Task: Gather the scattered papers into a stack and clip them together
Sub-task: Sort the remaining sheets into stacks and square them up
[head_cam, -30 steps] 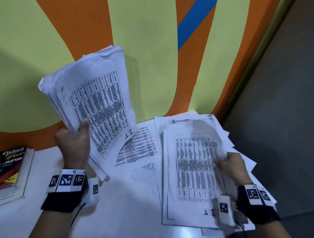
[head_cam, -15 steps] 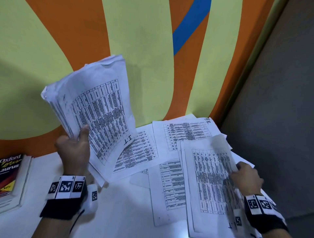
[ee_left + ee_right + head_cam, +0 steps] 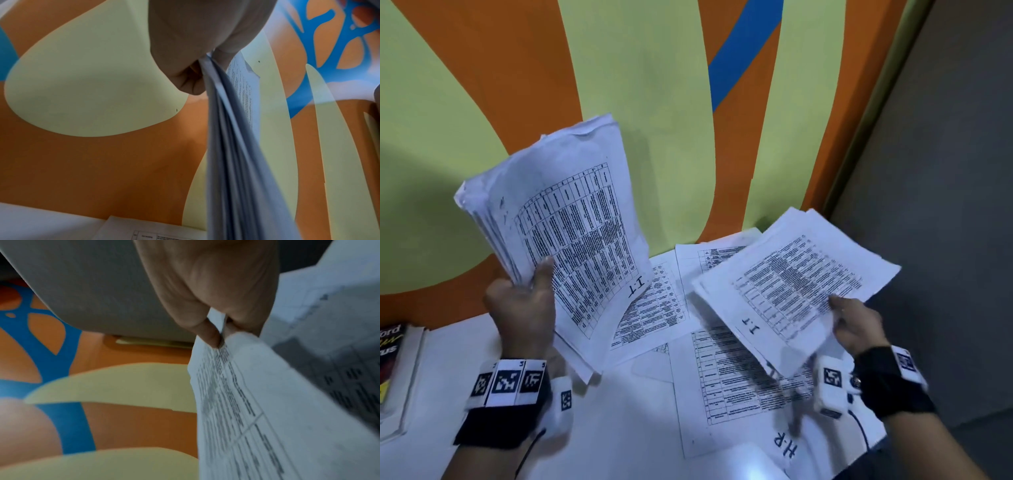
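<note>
My left hand grips a thick stack of printed papers upright above the white table, thumb on the top sheet marked "I.T"; the left wrist view shows the stack's edge pinched in my fingers. My right hand pinches a few printed sheets, also marked "I.T", lifted off the table at the right; the right wrist view shows the pinched sheets. More printed sheets lie loose on the table: one marked "H.R" under my right hand and others near the wall. No clip is in view.
The white table meets a wall painted orange, yellow-green and blue. A stack of books sits at the table's left edge. A grey wall borders the right side.
My right hand has lifted its sheets off the table and turned them up and to the right, uncovering the "H.R" sheet. The left hand keeps its stack held up.
</note>
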The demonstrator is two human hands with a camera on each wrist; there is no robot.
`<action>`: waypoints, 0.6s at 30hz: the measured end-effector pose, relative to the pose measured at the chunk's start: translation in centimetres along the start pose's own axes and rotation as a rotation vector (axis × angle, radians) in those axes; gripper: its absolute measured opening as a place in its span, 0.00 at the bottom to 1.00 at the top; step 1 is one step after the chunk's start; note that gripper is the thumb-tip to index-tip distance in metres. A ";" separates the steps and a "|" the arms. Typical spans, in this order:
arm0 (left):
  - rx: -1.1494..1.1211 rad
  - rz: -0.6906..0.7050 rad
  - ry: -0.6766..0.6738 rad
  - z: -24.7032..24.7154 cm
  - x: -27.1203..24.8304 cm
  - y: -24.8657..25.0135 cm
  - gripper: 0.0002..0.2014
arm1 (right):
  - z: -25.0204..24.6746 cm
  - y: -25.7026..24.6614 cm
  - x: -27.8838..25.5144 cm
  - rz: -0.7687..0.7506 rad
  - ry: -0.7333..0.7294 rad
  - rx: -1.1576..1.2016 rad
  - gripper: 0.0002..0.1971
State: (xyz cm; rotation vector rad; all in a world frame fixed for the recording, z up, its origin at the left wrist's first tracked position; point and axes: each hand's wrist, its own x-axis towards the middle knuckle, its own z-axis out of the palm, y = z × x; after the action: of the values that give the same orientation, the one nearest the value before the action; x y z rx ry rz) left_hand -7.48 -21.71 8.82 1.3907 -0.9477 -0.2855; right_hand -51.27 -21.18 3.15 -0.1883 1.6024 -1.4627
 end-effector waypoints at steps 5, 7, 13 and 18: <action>0.015 -0.014 -0.008 -0.5 -0.1 -0.1 0.17 | 4.2 1.8 1.9 0.005 0.260 -0.138 0.07; 0.025 -0.011 -0.015 -0.6 -0.1 -0.1 0.17 | 5.2 1.7 2.9 0.013 0.288 -0.164 0.21; 0.031 -0.011 0.010 -0.4 -0.4 0.4 0.16 | 6.9 2.2 4.3 -0.016 0.182 -0.168 0.21; 0.038 -0.004 0.006 -0.4 -0.7 0.3 0.17 | 7.9 2.0 4.5 -0.156 0.421 -0.350 0.06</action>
State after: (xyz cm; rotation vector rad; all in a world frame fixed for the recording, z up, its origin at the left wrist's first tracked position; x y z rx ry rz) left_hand -7.71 -20.89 8.88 1.4279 -0.9498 -0.2672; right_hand -47.36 -29.13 0.26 -0.2185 2.2291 -1.3886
